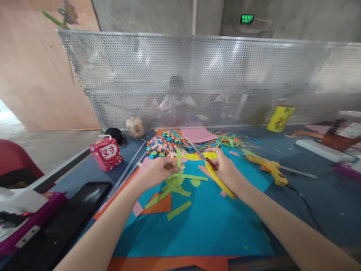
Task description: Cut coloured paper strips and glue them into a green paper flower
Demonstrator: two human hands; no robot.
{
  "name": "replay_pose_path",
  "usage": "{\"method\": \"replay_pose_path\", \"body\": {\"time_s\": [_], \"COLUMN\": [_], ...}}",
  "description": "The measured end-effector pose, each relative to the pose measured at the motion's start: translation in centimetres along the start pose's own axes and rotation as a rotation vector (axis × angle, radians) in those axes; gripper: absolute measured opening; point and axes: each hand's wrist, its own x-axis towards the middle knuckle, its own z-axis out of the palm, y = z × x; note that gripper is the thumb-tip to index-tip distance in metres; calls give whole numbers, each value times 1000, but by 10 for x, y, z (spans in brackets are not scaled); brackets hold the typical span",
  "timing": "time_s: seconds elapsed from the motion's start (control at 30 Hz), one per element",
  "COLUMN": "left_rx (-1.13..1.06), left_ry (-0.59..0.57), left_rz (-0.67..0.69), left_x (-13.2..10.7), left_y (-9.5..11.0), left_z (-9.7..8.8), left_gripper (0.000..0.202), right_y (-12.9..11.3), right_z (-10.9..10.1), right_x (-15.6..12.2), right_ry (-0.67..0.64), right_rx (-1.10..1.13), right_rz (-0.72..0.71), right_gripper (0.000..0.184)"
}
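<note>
Between the thumb and fingers of my left hand (pixel 159 171) is a light green paper strip (pixel 178 158), standing upright. My right hand (pixel 225 171) is closed round the yellow handles of a pair of scissors (pixel 216 177), whose blades point up and to the left, away from the strip. Below both hands lies a large blue paper sheet (pixel 208 222). Several loose green strips are scattered on it, one of them a short green strip (pixel 179 210) near an orange paper piece (pixel 159 203). Beyond my hands sits a pile of small multicoloured paper pieces (pixel 166 143).
A yellow glue gun (pixel 269 168) with a black cord lies at right. At left are a pink drink box (pixel 106 152), clear glue sticks (pixel 128 167) and a black phone (pixel 70 218). A yellow can (pixel 280 118) stands before the perforated metal screen (pixel 126 75); a person sits behind it.
</note>
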Motion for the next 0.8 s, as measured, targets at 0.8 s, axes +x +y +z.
{"method": "replay_pose_path", "body": {"time_s": [0.8], "left_rx": [355], "left_ry": [-145], "left_rz": [-108], "left_x": [-3], "left_y": [-22], "left_z": [-8], "left_gripper": [15], "right_y": [27], "right_z": [23], "right_x": [8], "right_ry": [-164], "right_rx": [-183], "right_rz": [-46], "right_gripper": [34]}}
